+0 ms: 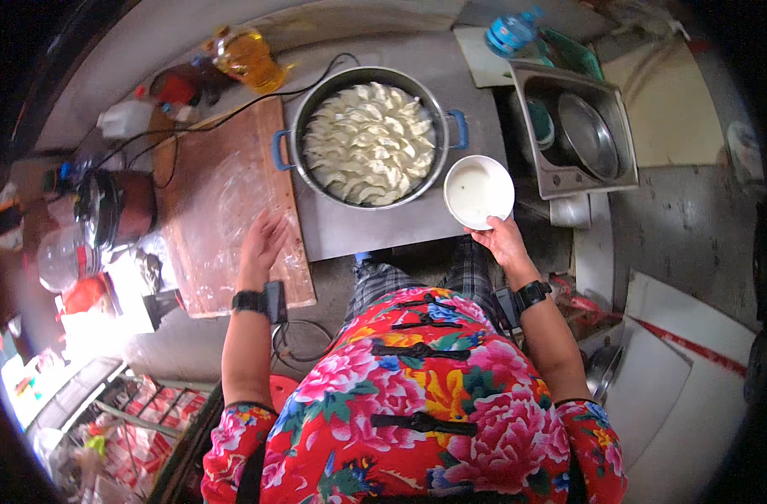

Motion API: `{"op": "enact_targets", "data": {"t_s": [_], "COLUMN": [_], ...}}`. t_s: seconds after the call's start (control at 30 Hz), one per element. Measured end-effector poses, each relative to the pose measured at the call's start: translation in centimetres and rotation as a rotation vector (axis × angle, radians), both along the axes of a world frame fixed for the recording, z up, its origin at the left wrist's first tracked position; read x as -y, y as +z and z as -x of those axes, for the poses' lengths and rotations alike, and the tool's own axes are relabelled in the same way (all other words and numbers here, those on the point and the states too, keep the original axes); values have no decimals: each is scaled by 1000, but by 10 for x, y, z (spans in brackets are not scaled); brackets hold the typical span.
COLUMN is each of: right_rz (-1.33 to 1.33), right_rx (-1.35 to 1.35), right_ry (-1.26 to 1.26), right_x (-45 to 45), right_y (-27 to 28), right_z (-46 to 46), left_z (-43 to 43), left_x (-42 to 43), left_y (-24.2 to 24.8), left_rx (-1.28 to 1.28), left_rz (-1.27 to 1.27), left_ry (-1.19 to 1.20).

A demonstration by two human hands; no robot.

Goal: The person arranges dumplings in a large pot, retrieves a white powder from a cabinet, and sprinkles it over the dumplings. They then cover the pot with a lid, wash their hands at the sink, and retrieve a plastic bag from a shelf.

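A large round metal pan (371,135) with blue side handles stands on the grey table, filled with rows of dumplings (367,145). Right of it my right hand (498,242) holds a white bowl (479,192) by its near rim, thumb on the edge. The bowl contains a whitish liquid with a small dark speck. My left hand (263,242) holds nothing; its fingers are extended over the floured wooden board (226,183), left of the pan. Whether that hand touches the board I cannot tell.
A metal sink (575,129) with a round metal dish inside is at the right. A bottle of yellow oil (248,60), a white plastic jug (125,120) and a black cable (213,126) lie beyond the board. At the back right is a blue-labelled plastic bottle (510,34).
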State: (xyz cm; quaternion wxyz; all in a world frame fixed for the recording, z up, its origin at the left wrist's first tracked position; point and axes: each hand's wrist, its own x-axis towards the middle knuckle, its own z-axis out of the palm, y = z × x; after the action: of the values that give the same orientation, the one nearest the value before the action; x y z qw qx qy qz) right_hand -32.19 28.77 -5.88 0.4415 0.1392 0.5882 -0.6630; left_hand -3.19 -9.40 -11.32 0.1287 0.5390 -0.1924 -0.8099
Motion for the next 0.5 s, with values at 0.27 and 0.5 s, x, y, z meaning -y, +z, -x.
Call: {"op": "enact_targets", "data": {"t_s": [0.27, 0.5], "right_rz": [46, 145], "right_rx": [109, 283], "right_ry": [-461, -624], "right_x": [-70, -58], "right_y": [-99, -172], "right_z": [17, 30], "left_z": [-29, 37], "left_x": [10, -11], "left_y": [-1, 21], "left_rx": [82, 8], "left_rz": [-71, -32], "left_ry": [249, 89]}}
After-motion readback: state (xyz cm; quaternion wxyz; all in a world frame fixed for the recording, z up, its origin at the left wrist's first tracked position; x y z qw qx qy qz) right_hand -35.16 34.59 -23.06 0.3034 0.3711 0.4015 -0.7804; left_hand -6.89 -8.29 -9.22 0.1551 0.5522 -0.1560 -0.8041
